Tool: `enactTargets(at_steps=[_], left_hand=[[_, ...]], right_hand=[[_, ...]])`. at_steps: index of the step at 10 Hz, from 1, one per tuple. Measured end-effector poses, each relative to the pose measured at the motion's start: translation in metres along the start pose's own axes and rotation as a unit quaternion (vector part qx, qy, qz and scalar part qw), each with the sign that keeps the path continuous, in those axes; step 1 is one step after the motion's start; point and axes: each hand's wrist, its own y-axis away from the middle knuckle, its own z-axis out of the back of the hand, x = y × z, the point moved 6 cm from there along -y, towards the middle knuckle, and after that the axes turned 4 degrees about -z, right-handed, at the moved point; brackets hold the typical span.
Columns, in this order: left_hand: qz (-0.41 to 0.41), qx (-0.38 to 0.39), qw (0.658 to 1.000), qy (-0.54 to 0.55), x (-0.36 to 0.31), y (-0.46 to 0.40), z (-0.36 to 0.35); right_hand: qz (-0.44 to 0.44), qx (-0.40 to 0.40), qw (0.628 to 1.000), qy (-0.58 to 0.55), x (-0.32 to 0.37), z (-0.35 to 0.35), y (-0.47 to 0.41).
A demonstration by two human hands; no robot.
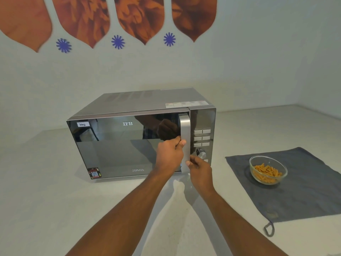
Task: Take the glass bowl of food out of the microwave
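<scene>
While the microwave point(140, 137) sits shut on the pale table point(46, 200), both hands meet at its vertical silver handle point(185, 137). The left hand point(168, 154) is clenched around the handle from the door side, fingers curled behind it and thumb on its front. The right hand point(200, 169) pinches the handle's lower part from the control-panel side — thumb and fingertips touching the metal. The mirrored door reflects the person's arm. Well apart to the right, the glass bowl point(268, 169) stands upright on a grey cloth point(304, 191) spread flat on the table, holding orange, stick-like pieces of food — outside the microwave, touched by neither hand.
</scene>
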Motion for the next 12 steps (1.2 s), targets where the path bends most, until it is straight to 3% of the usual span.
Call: enactTargets(at_steps=[9,12], left_hand=[[0.010,0.016,0.999,-0.035,-0.004,-0.003,-0.002],[-0.005,0.101,0.989,-0.108,0.023,0.041,0.007]], right_hand=[[-0.037,-0.015,0.999,-0.030,0.005,0.000,-0.001],[-0.007,0.004,0.991,0.135,0.013,-0.007,0.025]])
